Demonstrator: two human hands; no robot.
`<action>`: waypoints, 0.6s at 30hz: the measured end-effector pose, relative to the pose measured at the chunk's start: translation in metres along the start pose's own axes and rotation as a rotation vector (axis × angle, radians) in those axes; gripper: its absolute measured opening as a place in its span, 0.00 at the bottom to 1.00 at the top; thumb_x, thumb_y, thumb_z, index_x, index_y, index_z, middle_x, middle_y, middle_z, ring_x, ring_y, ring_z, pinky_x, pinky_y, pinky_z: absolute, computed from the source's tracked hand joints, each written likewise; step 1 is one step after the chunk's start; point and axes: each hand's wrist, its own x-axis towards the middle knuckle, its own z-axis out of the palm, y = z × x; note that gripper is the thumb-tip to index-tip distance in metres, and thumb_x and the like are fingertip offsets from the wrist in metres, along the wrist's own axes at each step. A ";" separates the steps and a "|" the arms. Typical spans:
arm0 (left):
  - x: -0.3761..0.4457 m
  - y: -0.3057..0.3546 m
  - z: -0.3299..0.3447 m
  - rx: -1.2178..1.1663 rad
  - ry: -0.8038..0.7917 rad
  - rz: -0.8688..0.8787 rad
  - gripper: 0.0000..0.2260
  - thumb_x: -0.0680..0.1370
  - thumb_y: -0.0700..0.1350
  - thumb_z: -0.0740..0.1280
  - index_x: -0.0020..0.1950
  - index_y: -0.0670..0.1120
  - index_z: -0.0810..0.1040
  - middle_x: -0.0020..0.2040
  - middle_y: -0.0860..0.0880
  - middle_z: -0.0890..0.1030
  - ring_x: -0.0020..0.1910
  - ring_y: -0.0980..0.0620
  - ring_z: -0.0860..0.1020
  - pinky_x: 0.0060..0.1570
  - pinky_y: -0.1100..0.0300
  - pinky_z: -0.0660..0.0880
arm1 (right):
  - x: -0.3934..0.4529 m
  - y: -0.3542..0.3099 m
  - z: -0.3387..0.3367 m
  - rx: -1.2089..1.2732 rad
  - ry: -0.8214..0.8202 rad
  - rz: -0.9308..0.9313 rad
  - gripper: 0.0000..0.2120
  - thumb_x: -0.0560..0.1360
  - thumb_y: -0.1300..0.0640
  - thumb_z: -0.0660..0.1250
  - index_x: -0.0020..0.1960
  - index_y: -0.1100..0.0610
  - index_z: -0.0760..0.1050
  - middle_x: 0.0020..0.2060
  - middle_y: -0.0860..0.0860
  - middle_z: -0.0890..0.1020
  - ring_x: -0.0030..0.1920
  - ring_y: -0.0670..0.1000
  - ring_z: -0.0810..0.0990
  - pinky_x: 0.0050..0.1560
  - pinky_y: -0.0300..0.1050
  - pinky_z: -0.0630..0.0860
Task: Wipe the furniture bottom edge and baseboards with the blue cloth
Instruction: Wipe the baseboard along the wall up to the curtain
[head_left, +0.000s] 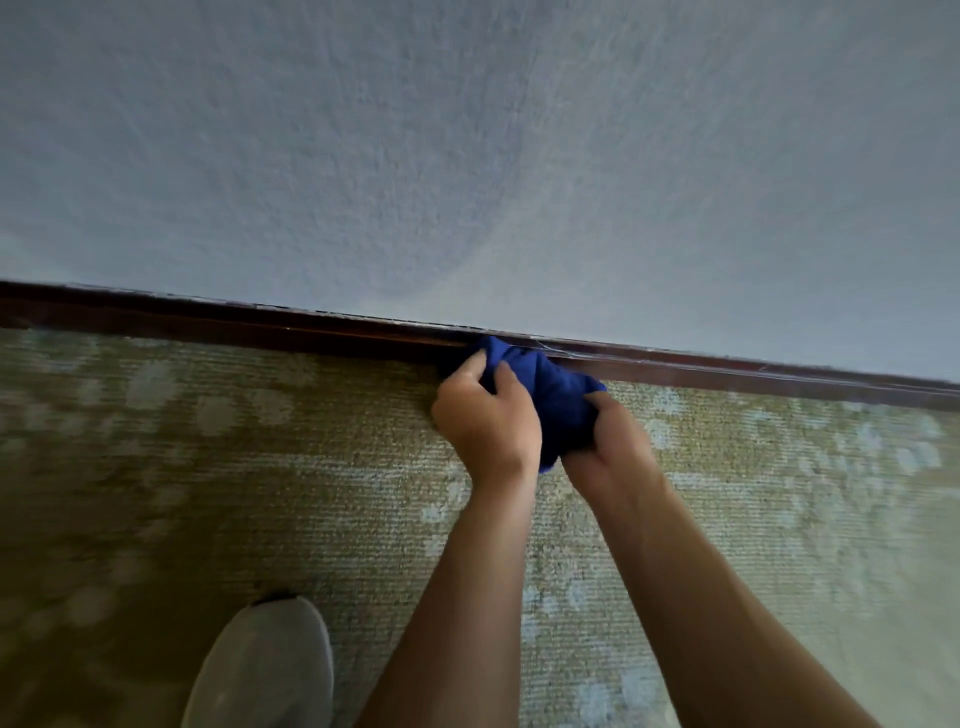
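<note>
A dark brown baseboard (208, 319) runs across the view where the pale textured wall meets the carpet. The blue cloth (553, 395) is bunched up and its top presses against the baseboard near the middle. My left hand (488, 415) grips the cloth's left side, fingers curled over it. My right hand (613, 447) holds the cloth's right and lower part. Both forearms reach in from the bottom. No furniture edge is in view.
The pale grey-blue wall (467, 156) fills the upper half. A green-beige patterned carpet (234, 467) covers the floor. A light grey shoe (265, 670) rests on the carpet at the bottom left of my arms.
</note>
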 end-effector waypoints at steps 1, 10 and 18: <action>0.003 -0.001 -0.004 -0.050 0.050 -0.039 0.08 0.77 0.39 0.65 0.51 0.38 0.83 0.44 0.48 0.84 0.41 0.52 0.80 0.44 0.62 0.72 | -0.001 0.003 0.007 -0.018 -0.001 -0.006 0.14 0.78 0.66 0.57 0.61 0.64 0.73 0.52 0.62 0.80 0.45 0.59 0.81 0.42 0.49 0.78; 0.020 -0.005 -0.014 -0.043 0.258 0.002 0.11 0.77 0.36 0.65 0.57 0.35 0.80 0.52 0.41 0.81 0.50 0.53 0.76 0.45 0.80 0.63 | -0.020 0.021 0.039 -0.099 -0.070 0.046 0.09 0.77 0.69 0.58 0.54 0.65 0.73 0.47 0.64 0.78 0.43 0.58 0.78 0.38 0.48 0.75; -0.033 0.005 0.051 0.135 -0.263 0.072 0.11 0.79 0.41 0.61 0.54 0.41 0.82 0.50 0.44 0.83 0.50 0.45 0.80 0.48 0.60 0.73 | 0.017 -0.038 -0.036 0.003 0.274 -0.039 0.18 0.76 0.60 0.61 0.65 0.62 0.72 0.60 0.62 0.79 0.54 0.63 0.81 0.39 0.52 0.81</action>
